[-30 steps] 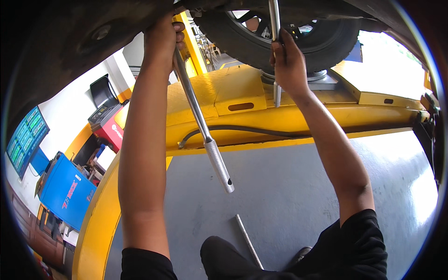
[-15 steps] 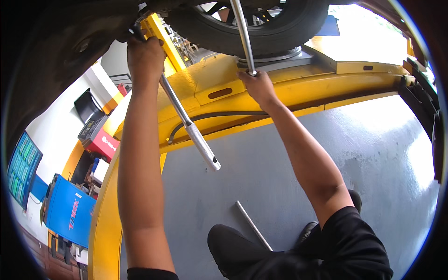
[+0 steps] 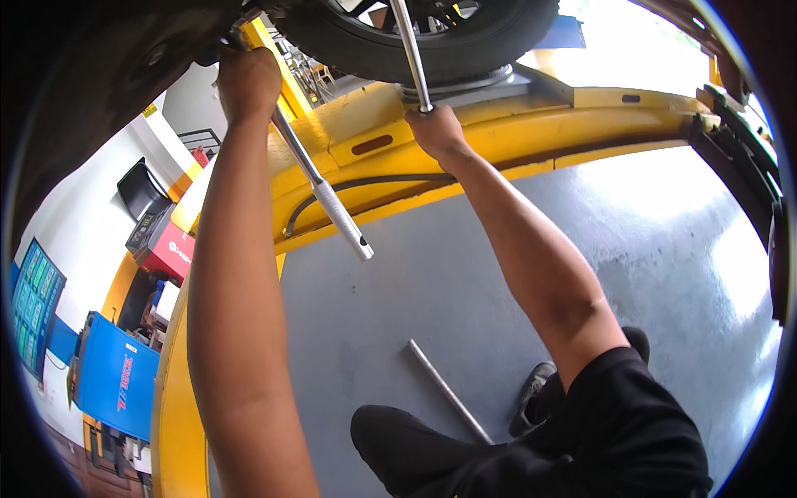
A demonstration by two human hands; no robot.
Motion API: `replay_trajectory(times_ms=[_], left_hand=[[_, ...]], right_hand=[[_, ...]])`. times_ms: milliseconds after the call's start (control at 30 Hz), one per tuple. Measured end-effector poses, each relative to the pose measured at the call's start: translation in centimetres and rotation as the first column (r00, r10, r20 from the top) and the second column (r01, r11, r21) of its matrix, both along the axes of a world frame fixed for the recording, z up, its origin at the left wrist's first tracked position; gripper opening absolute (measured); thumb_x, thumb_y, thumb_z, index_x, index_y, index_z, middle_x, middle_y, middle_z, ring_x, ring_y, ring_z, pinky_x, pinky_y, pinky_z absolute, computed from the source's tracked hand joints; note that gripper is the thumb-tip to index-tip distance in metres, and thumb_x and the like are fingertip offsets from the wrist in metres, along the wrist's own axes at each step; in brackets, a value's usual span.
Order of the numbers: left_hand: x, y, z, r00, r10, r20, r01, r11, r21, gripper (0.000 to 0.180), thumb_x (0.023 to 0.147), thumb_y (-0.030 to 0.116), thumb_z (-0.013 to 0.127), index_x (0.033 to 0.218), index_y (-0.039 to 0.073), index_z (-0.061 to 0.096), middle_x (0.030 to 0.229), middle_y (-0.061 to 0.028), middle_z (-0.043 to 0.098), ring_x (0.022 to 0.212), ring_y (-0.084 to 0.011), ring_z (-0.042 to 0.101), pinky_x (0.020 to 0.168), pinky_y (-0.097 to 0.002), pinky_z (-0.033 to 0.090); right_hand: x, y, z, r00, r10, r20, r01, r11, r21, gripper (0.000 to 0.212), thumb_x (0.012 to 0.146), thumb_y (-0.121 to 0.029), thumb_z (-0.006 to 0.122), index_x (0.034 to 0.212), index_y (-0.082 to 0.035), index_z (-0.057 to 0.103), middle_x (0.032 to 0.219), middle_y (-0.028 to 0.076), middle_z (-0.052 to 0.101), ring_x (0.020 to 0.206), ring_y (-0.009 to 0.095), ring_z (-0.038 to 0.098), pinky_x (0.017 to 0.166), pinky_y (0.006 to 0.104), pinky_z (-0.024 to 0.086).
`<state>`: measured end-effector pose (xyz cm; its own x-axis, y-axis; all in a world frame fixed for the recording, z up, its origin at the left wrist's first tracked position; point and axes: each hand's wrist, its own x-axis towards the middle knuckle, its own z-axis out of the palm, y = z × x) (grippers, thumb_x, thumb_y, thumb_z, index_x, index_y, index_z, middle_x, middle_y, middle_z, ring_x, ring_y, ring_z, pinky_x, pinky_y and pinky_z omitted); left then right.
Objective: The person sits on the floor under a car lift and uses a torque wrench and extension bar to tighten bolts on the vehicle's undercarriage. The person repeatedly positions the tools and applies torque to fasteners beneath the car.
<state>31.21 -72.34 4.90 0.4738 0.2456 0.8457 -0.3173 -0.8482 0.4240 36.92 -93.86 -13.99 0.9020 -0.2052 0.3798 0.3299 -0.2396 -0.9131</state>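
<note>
Up under the vehicle, my left hand (image 3: 247,81) is closed at the upper end of a breaker bar (image 3: 309,158), whose knurled grip hangs down toward me with its end free. What the bar's head meets is hidden behind my hand and in shadow. My right hand (image 3: 437,135) is closed round the lower end of a long chrome bar (image 3: 413,58). That bar slants up in front of the tyre (image 3: 432,62) and runs out of the picture at the top, so its far end does not show.
The tyre rests over a round plate (image 3: 486,81) on a yellow lift (image 3: 498,137). A black hose (image 3: 365,178) curves along the lift's side. On the grey floor lies a metal rod (image 3: 448,388) beside my knee. A blue cabinet (image 3: 116,378) and a screen (image 3: 37,307) stand left.
The whole view has shifted a little, so the lift, tyre and both hands sit higher and further left. Both hands keep their hold on the bars.
</note>
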Motion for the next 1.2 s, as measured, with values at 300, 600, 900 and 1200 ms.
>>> replay_trajectory(times_ms=[300,600,900,1200], left_hand=[[-0.8,0.2,-0.1,0.999,0.007,0.033,-0.005,0.999,-0.048,0.048,0.089,0.021,0.050,0.127,-0.006,0.055,0.119,-0.0319,0.068,0.104,-0.0426,0.072,0.093,-0.0453,0.057],[-2.4,-1.0,-0.1,0.992,-0.115,-0.058,0.102,0.976,-0.192,0.041,0.098,0.017,0.052,0.138,0.008,0.050,0.096,-0.0065,0.070,0.070,-0.0131,0.064,0.062,-0.0269,0.052],[-3.3,-2.2,-0.7,0.988,-0.083,-0.127,0.061,0.983,-0.171,0.042,0.096,0.019,0.051,0.132,-0.003,0.049,0.099,-0.0161,0.072,0.080,-0.0196,0.072,0.074,-0.0298,0.057],[-4.2,-1.9,-1.1,0.903,-0.429,0.020,0.413,0.856,-0.310,0.041,0.101,0.030,0.059,0.134,0.007,0.053,0.114,-0.0090,0.070,0.087,-0.0164,0.067,0.074,-0.0274,0.056]], right_hand=[[-0.4,0.5,0.0,0.999,0.043,-0.006,-0.042,0.997,0.064,0.044,0.094,-0.034,0.068,0.101,0.009,0.070,0.079,0.015,0.066,0.069,0.026,0.062,0.067,0.0413,0.050],[-0.6,-0.4,-0.4,0.993,0.096,0.067,-0.100,0.992,0.072,0.043,0.092,-0.036,0.068,0.098,0.006,0.069,0.083,0.018,0.066,0.077,0.030,0.063,0.073,0.0426,0.050],[-0.9,0.1,-0.5,0.999,0.031,0.027,-0.034,0.994,0.107,0.041,0.090,-0.033,0.066,0.104,0.005,0.072,0.099,0.029,0.073,0.099,0.045,0.070,0.089,0.0469,0.055],[0.4,-0.3,-1.0,0.990,0.069,0.125,-0.080,0.994,0.080,0.040,0.092,-0.035,0.070,0.095,0.004,0.071,0.085,0.025,0.072,0.085,0.042,0.070,0.080,0.0459,0.053]])
